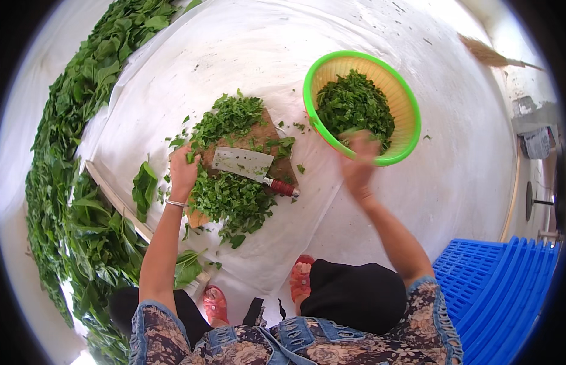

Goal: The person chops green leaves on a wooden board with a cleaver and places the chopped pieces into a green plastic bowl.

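My left hand [184, 167] is at the left edge of a wooden chopping board [283, 165], with bits of leaf about its fingers; whether it grips the board I cannot tell. Piles of chopped green leaves [233, 196] cover parts of the board and spill over its near edge. A cleaver [243, 162] with a red-wrapped handle lies flat across the middle, untouched. To the right, my right hand [359, 153] is blurred at the near rim of a green-rimmed plastic basket [405, 132]. Inside the basket is a heap of chopped leaves [356, 105].
A long bank of whole leaves [82, 114] runs down the left, beside a wooden strip [114, 196]. Loose leaves [145, 187] lie on the white sheet [274, 54]. Stacked blue plastic trays [488, 292] stand at lower right. A straw broom [486, 52] is at upper right.
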Action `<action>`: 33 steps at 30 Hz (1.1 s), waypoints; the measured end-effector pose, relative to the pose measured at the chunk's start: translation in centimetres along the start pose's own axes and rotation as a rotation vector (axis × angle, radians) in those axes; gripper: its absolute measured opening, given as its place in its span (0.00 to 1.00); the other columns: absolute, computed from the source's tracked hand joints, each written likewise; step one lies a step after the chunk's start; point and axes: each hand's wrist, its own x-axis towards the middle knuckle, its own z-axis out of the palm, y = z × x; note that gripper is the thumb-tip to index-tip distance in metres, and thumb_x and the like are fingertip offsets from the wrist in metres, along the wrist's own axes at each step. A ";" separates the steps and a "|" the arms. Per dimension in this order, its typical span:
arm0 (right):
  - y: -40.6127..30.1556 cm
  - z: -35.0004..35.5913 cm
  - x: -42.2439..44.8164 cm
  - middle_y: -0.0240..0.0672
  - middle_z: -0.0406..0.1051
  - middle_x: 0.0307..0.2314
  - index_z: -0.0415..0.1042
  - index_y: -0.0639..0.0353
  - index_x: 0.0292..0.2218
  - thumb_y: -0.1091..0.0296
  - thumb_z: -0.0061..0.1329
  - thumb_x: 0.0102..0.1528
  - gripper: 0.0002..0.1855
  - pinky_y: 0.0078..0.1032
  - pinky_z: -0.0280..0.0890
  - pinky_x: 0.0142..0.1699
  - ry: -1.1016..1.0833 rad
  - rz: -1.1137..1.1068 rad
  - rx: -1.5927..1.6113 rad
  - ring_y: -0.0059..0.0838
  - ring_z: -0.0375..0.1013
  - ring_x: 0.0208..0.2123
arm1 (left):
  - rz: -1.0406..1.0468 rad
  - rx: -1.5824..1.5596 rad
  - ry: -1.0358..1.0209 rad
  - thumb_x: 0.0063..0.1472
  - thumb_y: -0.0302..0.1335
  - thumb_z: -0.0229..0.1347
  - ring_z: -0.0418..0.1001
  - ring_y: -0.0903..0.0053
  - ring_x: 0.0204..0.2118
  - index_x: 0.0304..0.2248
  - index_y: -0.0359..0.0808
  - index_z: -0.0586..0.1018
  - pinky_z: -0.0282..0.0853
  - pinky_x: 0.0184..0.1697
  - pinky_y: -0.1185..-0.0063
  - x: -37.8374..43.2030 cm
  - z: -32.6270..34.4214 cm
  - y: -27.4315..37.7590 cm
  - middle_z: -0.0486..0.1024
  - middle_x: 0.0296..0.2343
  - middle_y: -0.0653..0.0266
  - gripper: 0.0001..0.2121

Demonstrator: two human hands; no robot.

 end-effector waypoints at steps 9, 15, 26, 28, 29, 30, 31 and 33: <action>27.3 -1.5 3.7 0.58 0.63 0.45 0.60 0.73 0.49 0.55 0.64 0.42 0.42 0.38 0.72 0.43 -0.414 0.740 -0.651 0.56 0.72 0.43 | 0.039 0.163 -0.119 0.60 0.55 0.49 0.46 0.50 0.64 0.59 0.30 0.59 0.44 0.65 0.58 -5.7 4.8 1.8 0.47 0.62 0.44 0.39; 23.4 -3.1 5.6 0.39 0.72 0.15 0.77 0.65 0.24 0.63 0.60 0.43 0.13 0.28 0.68 0.19 -0.591 0.782 -0.359 0.30 0.72 0.14 | 0.541 0.206 -0.391 0.58 0.58 0.50 0.36 0.49 0.67 0.63 0.40 0.52 0.40 0.61 0.43 -10.5 -0.2 3.2 0.41 0.64 0.52 0.42; 20.8 -9.9 10.9 0.32 0.64 0.17 0.66 0.62 0.28 0.74 0.47 0.50 0.03 0.20 0.47 0.13 -0.235 1.207 0.688 0.21 0.60 0.12 | 0.788 0.243 -0.288 0.54 0.25 0.53 0.57 0.59 0.59 0.48 0.43 0.73 0.58 0.57 0.54 -9.9 4.4 -0.5 0.58 0.58 0.56 0.19; 17.6 -10.7 12.2 0.32 0.64 0.18 0.66 0.62 0.27 0.75 0.47 0.50 0.02 0.20 0.46 0.13 -0.172 1.166 0.683 0.20 0.59 0.11 | 0.685 0.141 -0.221 0.51 0.22 0.55 0.57 0.56 0.59 0.44 0.41 0.74 0.59 0.57 0.59 -8.4 4.2 -1.1 0.62 0.55 0.56 0.18; 16.7 -10.7 12.8 0.32 0.65 0.18 0.66 0.62 0.27 0.76 0.47 0.50 0.02 0.19 0.46 0.13 -0.160 1.146 0.737 0.20 0.59 0.12 | 0.645 0.110 -0.234 0.52 0.25 0.57 0.57 0.55 0.59 0.44 0.40 0.74 0.59 0.57 0.59 -7.8 3.6 -1.2 0.62 0.55 0.56 0.18; 16.0 -11.5 13.9 0.32 0.65 0.18 0.66 0.62 0.27 0.77 0.47 0.50 0.02 0.19 0.46 0.13 -0.137 1.117 0.780 0.21 0.59 0.12 | 0.615 0.064 -0.240 0.52 0.27 0.60 0.57 0.54 0.59 0.44 0.40 0.75 0.59 0.58 0.60 -6.8 3.3 -0.5 0.62 0.55 0.56 0.18; 15.0 -11.2 14.7 0.32 0.65 0.18 0.66 0.62 0.27 0.77 0.47 0.50 0.02 0.19 0.46 0.13 -0.130 1.095 0.834 0.21 0.59 0.12 | 0.572 0.032 -0.251 0.52 0.29 0.62 0.57 0.53 0.59 0.44 0.40 0.75 0.58 0.58 0.60 -6.1 2.5 -0.4 0.62 0.55 0.56 0.19; 12.9 -10.3 16.8 0.35 0.67 0.21 0.66 0.65 0.29 0.77 0.48 0.51 0.03 0.20 0.49 0.14 -0.124 1.072 0.914 0.22 0.63 0.15 | 0.573 -0.048 -0.349 0.51 0.32 0.65 0.56 0.53 0.59 0.46 0.39 0.74 0.58 0.59 0.64 -4.5 1.6 -0.6 0.61 0.56 0.55 0.23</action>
